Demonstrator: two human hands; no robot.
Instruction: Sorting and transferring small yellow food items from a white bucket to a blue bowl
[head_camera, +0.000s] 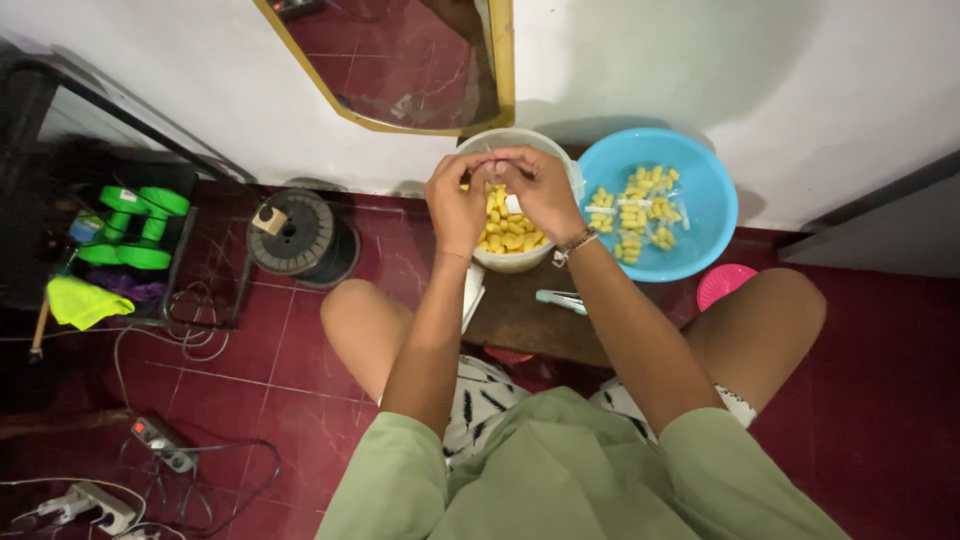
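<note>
Hands: my left hand (455, 205) and right hand (540, 190) pinch a small white packet (512, 204) over the white bowl (560, 160); a loose grip could spill yellow snacks (505, 235) beside it.

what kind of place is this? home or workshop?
Likely a home room, with the work done on the floor: dark red tiled floor, gold-framed mirror leaning on the wall, green dumbbells on a rack, power strips.

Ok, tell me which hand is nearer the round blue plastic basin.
Right. The right hand is over the clear tub's side next to the round blue plastic basin; the left hand sits farther off, over the tub's other side.
</note>
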